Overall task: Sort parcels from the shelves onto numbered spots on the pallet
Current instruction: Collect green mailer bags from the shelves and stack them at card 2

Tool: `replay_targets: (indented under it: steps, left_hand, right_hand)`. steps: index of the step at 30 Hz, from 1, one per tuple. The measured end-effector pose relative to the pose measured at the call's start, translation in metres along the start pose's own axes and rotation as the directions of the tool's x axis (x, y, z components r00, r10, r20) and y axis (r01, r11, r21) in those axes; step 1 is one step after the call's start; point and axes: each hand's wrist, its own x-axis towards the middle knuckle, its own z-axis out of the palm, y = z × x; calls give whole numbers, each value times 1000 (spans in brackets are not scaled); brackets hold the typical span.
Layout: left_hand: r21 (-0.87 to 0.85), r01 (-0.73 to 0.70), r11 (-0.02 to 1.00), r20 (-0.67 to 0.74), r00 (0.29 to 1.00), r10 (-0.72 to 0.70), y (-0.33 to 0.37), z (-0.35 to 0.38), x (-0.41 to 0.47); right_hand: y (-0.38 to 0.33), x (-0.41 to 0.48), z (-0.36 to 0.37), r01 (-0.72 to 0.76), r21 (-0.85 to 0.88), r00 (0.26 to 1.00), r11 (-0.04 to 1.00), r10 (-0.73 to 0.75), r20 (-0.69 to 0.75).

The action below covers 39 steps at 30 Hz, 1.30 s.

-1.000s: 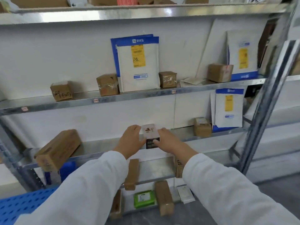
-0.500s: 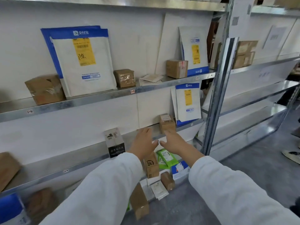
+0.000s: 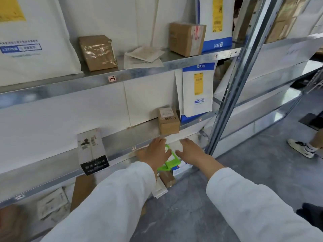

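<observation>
Fingers point(image 3: 161, 142) straight, loosely apart, empty — left hand point(image 3: 153, 153), right hand point(image 3: 189, 151) outstretched; below cardboard box point(image 3: 168, 122)

Grey concrete floor point(image 3: 192, 215). A bystander's white sneaker point(image 3: 300, 148) with dark stripes stands on it. Tan trouser leg point(image 3: 319, 138) just above the sneaker. Dark flat mat point(image 3: 311, 120) beyond the sneaker. Blurred black object point(image 3: 311, 215) well below the sneaker; can't tell what it is.

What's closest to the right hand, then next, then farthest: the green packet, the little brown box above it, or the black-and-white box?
1. green packet: right beside the right hand, on its left.
2. little brown box: higher up, a bit to the left.
3. black-and-white box: far off to the left.
</observation>
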Motion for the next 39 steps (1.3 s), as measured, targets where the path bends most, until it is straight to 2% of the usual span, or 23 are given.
replay_targets:
  steps: [8, 16, 20, 28, 32, 39]
  left_hand:
    - [28, 42, 999, 61, 997, -43, -20, 53, 64]
    - [107, 99, 989, 168, 979, -117, -53, 110, 112]
    - [91, 197, 976, 172, 962, -210, -78, 149, 147]
    - [93, 392, 915, 203, 892, -403, -123, 238, 222]
    - [-46, 491, 870, 197, 858, -474, -144, 283, 247]
    - [-143, 690, 709, 190, 722, -665, -206, 370, 286]
  right_hand:
    - [51, 67, 24, -61, -8, 994, 998, 61, 85]
    - [104, 135, 57, -48, 31, 984, 998, 42, 175]
    - [139, 187, 81, -36, -2, 967, 999, 35, 253]
    - [186, 304, 149, 52, -42, 943, 998, -35, 331]
    - [200, 349, 202, 76, -32, 922, 997, -58, 382]
    - [213, 406, 290, -45, 116, 915, 992, -6, 404]
